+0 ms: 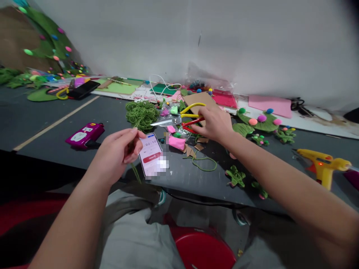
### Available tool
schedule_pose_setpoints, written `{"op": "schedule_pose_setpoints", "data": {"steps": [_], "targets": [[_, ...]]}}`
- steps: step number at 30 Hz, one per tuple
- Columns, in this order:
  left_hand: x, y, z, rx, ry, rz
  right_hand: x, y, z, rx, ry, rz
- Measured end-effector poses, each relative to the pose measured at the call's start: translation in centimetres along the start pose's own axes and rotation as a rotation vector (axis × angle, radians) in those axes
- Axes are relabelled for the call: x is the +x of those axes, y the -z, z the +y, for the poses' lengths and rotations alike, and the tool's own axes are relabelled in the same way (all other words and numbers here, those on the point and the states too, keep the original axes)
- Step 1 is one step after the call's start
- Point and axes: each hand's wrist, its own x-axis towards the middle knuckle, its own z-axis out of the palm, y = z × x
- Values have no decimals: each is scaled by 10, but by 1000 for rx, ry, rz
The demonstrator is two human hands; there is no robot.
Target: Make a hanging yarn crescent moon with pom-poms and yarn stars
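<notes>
My right hand (211, 121) grips a pair of scissors (168, 121) by the handles, one yellow and one red. Their blades point left, above the table and close to a tangled heap of green yarn (142, 114). The fingers of my left hand (119, 149) are pinched together, and strands of green yarn (136, 173) hang below them. Just right of that hand lies a phone (151, 153) with a timer on its screen. Pink packets (176, 142), cardboard scraps (190, 151) and a loop of green cord (206, 164) lie below the scissors.
A purple power socket block (85, 135) sits on the left, with a black phone (83, 89) behind it. On the right are a yellow glue gun (322, 164), a green yarn star (235, 175) and leaf shapes with pompoms (259, 121). A red stool (204, 248) stands below.
</notes>
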Motion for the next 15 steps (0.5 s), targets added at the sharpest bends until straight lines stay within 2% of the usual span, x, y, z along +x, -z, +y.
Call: {"op": "schedule_pose_setpoints", "data": {"steps": [7,15], "targets": [[1,7,0,-108,65,-37,14,-7,-17,0,8,8],[4,-12,-4,-71,69,-75,18,-9,-23,-16,50,55]]}}
